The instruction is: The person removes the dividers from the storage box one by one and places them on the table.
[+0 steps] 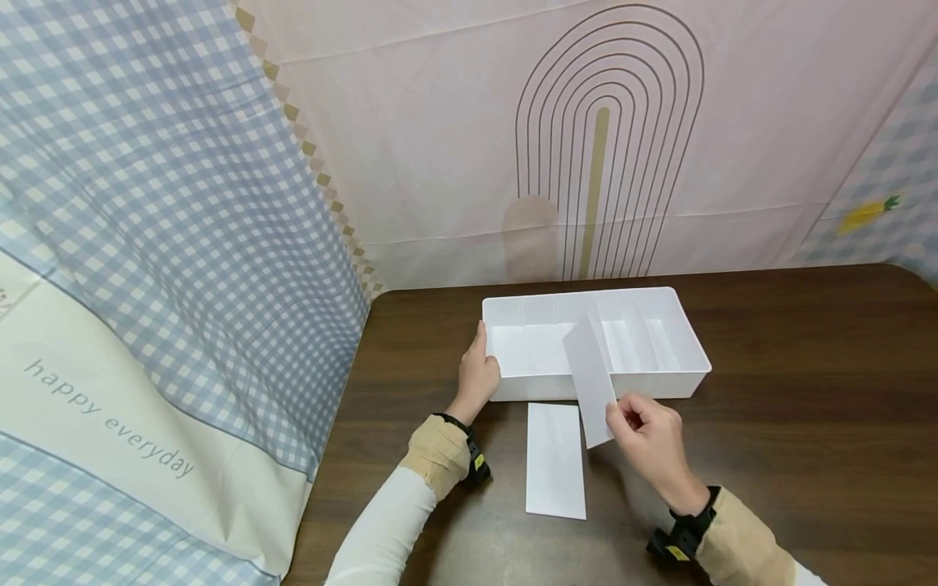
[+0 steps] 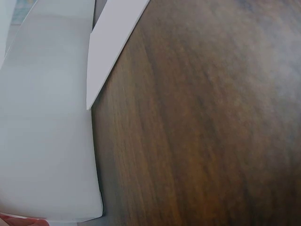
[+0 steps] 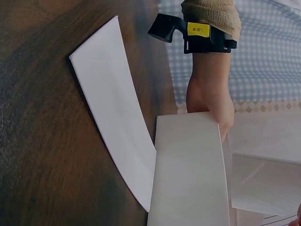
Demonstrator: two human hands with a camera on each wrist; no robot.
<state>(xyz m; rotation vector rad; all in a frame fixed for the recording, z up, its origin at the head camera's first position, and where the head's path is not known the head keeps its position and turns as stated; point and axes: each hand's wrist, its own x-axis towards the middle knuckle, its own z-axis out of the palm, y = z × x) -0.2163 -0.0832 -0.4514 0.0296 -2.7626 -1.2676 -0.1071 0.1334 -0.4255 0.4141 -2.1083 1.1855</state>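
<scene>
A white box stands near the table's back edge, with upright dividers in its right half. My left hand grips its left end, the thumb at the front corner. Between thumb and fingers, my right hand pinches the lower right edge of a white panel, which slants over the box's front wall. Another white panel lies flat before the box. The right wrist view has this flat panel beside the box's front wall, and the left hand behind the box's end.
The dark brown wooden table extends to both sides of the box. Behind it hangs a pale cloth with arch lines. A blue checked cloth hangs at the left, and another checked cloth is at the far right.
</scene>
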